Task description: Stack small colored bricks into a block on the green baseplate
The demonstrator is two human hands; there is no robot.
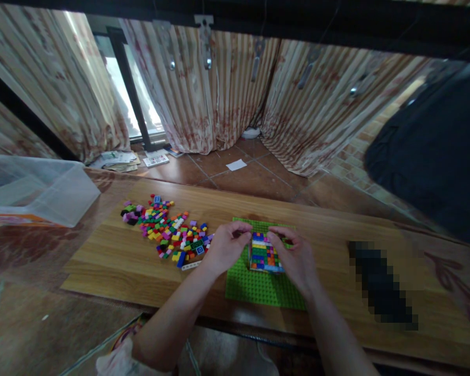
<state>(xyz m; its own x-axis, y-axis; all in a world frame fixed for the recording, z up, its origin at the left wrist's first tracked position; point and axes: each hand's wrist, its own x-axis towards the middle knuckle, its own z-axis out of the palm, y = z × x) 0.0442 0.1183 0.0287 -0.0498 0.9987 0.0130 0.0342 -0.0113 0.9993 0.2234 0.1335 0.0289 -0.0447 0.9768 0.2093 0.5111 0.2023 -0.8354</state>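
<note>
A green baseplate (pixel 258 287) lies on a wooden board (pixel 113 261). On it stands a block of many-coloured small bricks (pixel 264 256). My left hand (pixel 225 248) grips the block's left side with curled fingers. My right hand (pixel 295 256) holds its right side, fingers bent over the top edge. A loose pile of coloured bricks (pixel 166 230) lies on the board to the left of my left hand.
A clear plastic bin (pixel 35 190) sits at the far left. A blurred dark object (pixel 384 284) lies on the board's right part. Behind the board are a tiled floor (pixel 250 177), curtains, scattered papers (pixel 119 159) and a dark bag (pixel 434 151) at right.
</note>
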